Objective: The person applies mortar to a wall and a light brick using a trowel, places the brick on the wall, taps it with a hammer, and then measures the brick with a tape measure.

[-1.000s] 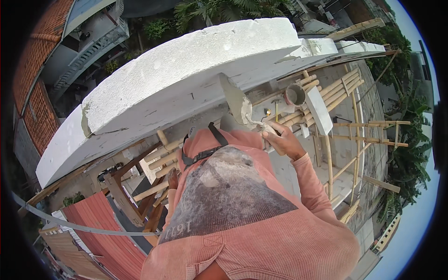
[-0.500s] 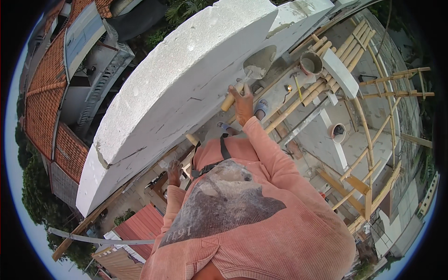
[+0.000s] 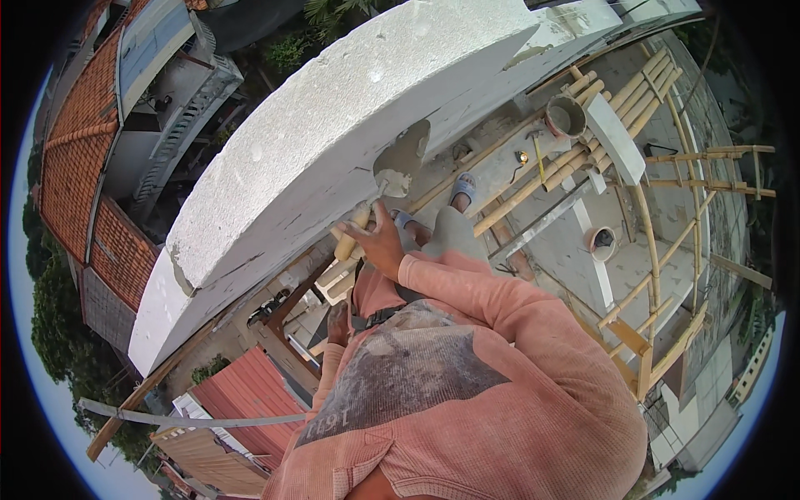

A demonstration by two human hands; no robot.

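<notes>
My right hand (image 3: 382, 242) is closed round the wooden handle (image 3: 348, 239) of a trowel, held low against the side of a white block wall (image 3: 292, 125) with a curved top. The trowel's wide grey blade (image 3: 407, 148) points away from me along the wall face, with a lump of pale mortar (image 3: 393, 182) near the handle end. My left hand (image 3: 337, 323) hangs beside my left hip. Its fingers look loosely stretched and nothing shows in it, though part of the hand is in shade.
Beyond my sandalled feet (image 3: 463, 191) lie a hammer (image 3: 537, 157) and a mortar bucket (image 3: 566, 117). Bamboo poles (image 3: 642, 92) and a white slab (image 3: 615, 137) rest further right, with another bucket (image 3: 602, 243) nearby. Past the wall's left side, the view drops to lower tiled roofs (image 3: 83, 175).
My right hand has brought the trowel nearer and leftward along the wall. My left hand has come in closer to my hip, and the whole view has shifted slightly.
</notes>
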